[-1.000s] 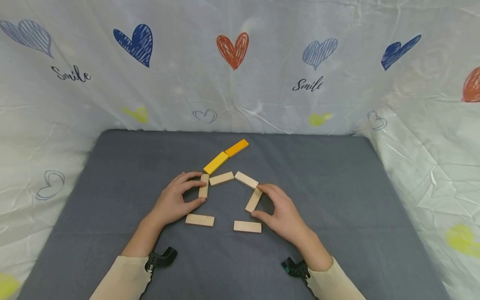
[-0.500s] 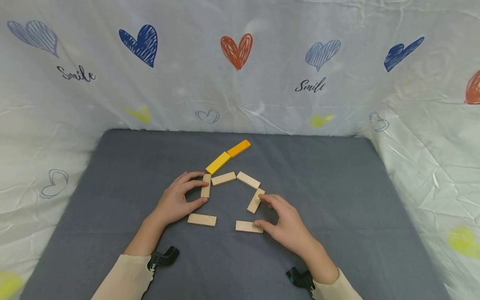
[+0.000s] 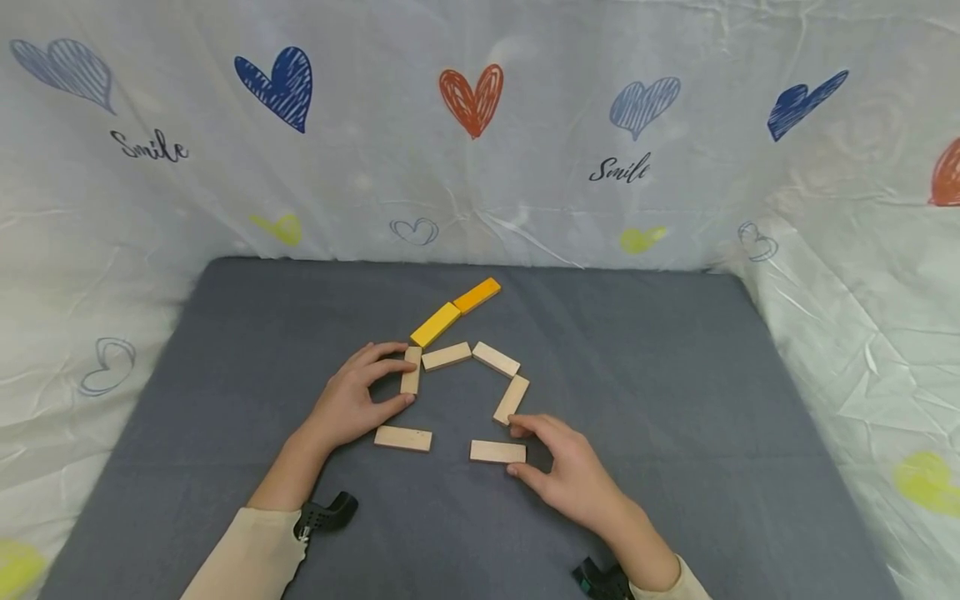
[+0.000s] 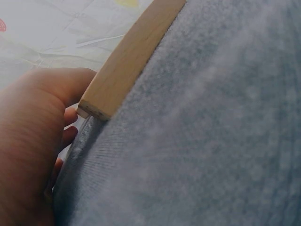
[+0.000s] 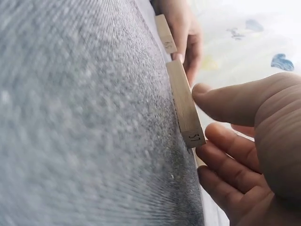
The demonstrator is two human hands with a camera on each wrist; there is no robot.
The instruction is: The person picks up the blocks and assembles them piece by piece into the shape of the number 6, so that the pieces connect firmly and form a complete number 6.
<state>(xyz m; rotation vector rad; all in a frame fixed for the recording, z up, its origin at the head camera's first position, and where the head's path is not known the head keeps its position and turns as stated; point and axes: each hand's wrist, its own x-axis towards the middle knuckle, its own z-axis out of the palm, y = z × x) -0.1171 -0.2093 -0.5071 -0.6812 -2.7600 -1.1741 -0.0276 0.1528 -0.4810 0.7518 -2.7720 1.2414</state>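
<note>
My left hand point(image 3: 356, 396) is at the arch's left side, thumb and fingers about the two ends of a plain wooden block point(image 3: 410, 371). My right hand point(image 3: 566, 467) hovers at the right, its thumb by the near edge of the lower right wooden block point(image 3: 498, 452) and its forefinger by the foot of a slanted wooden block point(image 3: 512, 400). In the right wrist view, that hand's fingers are spread loosely beside a block point(image 5: 184, 101) marked 57. The left wrist view has a block point(image 4: 127, 61) close beside the left hand.
Two wooden blocks, upper left point(image 3: 447, 357) and upper right point(image 3: 496, 359), form the arch's top. Another wooden block point(image 3: 403, 438) lies at lower left. A yellow block point(image 3: 435, 325) and an orange block point(image 3: 477, 296) run diagonally beyond, on the grey cloth point(image 3: 637, 358).
My right hand has come away from the slanted block and moved toward me to the lower right block. My left hand stays at its block.
</note>
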